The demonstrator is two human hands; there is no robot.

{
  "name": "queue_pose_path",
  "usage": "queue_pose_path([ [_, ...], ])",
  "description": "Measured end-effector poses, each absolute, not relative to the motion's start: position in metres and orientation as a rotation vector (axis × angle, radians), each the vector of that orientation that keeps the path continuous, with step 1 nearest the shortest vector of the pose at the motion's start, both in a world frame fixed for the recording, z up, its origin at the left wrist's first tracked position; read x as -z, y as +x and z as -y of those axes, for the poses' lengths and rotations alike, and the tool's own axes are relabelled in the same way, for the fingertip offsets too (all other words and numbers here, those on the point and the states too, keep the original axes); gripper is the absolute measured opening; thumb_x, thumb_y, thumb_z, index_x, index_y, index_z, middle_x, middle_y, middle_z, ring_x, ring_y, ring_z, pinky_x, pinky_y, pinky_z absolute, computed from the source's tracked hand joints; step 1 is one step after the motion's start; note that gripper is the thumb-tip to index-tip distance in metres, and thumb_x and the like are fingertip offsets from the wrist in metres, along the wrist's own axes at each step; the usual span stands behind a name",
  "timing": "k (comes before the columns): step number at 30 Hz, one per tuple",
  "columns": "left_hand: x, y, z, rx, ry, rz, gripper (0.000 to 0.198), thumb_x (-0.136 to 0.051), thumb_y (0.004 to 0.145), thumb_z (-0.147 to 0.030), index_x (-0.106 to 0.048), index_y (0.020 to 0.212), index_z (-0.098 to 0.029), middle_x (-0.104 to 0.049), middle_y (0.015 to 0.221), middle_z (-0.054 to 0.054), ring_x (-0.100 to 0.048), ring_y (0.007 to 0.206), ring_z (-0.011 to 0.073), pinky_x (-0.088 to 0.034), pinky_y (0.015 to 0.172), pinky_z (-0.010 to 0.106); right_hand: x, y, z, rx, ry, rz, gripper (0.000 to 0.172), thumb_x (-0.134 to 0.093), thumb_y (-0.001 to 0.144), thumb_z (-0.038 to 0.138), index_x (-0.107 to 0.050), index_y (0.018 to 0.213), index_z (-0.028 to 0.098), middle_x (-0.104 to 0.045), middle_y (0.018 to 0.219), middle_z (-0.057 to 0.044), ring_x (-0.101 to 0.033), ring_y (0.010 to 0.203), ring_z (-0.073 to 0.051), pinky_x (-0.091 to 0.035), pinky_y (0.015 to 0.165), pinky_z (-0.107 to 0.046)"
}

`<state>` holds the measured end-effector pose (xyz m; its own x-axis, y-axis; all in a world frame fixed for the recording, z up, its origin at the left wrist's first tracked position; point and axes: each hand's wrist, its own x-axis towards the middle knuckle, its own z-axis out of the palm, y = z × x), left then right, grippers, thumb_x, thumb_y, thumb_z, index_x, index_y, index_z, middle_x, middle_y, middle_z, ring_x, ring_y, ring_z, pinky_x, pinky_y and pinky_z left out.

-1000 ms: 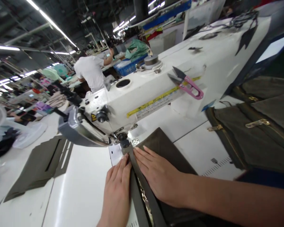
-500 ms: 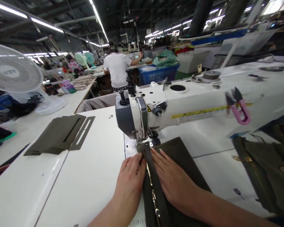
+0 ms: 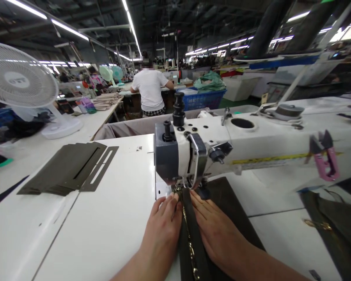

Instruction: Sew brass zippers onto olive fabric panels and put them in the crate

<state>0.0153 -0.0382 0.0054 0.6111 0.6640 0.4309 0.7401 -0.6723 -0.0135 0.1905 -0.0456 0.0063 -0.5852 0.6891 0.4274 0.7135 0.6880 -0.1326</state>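
Observation:
A dark olive panel (image 3: 235,203) lies on the white bed of the sewing machine (image 3: 183,154), its far end beneath the needle area. Down its near part runs a gold-toothed zipper (image 3: 188,235) framed by an olive strip. My left hand (image 3: 163,230) is on the zipper's left side, fingers bent and closed on the panel's edge, thumb against the strip. To the right of the zipper, my right hand (image 3: 218,232) rests flat, fingers stretched out and pressing the panel. Both sets of fingertips are close to the presser foot, which is partly hidden.
Stacked olive pieces (image 3: 64,166) and a slotted frame piece (image 3: 102,169) lie at left. A white fan (image 3: 20,80) stands behind them. Pink snips (image 3: 326,162) hang on the machine arm. Olive fabric with gold zipper pulls (image 3: 335,218) lies right. A co-worker (image 3: 150,88) sits ahead.
The zipper panel's end has moved forward under the presser foot, both hands staying beside it. My view has shifted slightly. The co-worker's raised arm has come down.

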Motion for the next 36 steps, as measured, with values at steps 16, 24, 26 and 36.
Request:
queue_pose_path([
  [16,-0.015,0.02,0.04,0.536,-2.681,1.197,0.027,-0.034,0.09,-0.008,-0.057,0.104,-0.008,-0.055,0.115,0.017,-0.054,0.105,0.0226,-0.044,0.09,0.041,0.0,0.193,0.048,-0.083,-1.15,2.505,0.049,-0.033,0.084,0.012,-0.038,0.133,0.008,-0.052,0.124,-0.016,-0.039,0.123,-0.025,-0.03,0.104,-0.047],
  [24,-0.017,0.021,0.041,0.536,-2.705,1.21,0.026,-0.034,0.089,-0.007,-0.056,0.103,-0.008,-0.056,0.114,0.016,-0.053,0.106,0.0221,-0.043,0.091,0.04,0.0,0.192,0.047,-0.033,-1.126,2.491,0.048,-0.031,0.084,0.01,-0.04,0.13,0.004,-0.055,0.12,-0.017,-0.038,0.124,-0.024,-0.031,0.104,-0.046],
  [26,-0.017,0.021,0.04,0.541,-2.71,1.208,0.025,-0.035,0.089,-0.007,-0.056,0.103,-0.008,-0.055,0.114,0.016,-0.053,0.106,0.0225,-0.042,0.091,0.041,0.0,0.192,0.047,-0.019,-1.126,2.494,0.048,-0.031,0.083,0.01,-0.04,0.13,0.003,-0.055,0.12,-0.018,-0.037,0.124,-0.024,-0.031,0.104,-0.046],
  [36,-0.02,0.021,0.04,0.505,-2.71,1.175,0.023,-0.037,0.088,-0.006,-0.055,0.103,-0.006,-0.054,0.111,0.016,-0.052,0.102,0.0228,-0.045,0.088,0.038,0.0,0.193,0.046,-0.012,-1.118,2.511,0.046,-0.031,0.083,0.011,-0.046,0.126,0.002,-0.051,0.126,-0.017,-0.037,0.124,-0.025,-0.032,0.104,-0.044],
])
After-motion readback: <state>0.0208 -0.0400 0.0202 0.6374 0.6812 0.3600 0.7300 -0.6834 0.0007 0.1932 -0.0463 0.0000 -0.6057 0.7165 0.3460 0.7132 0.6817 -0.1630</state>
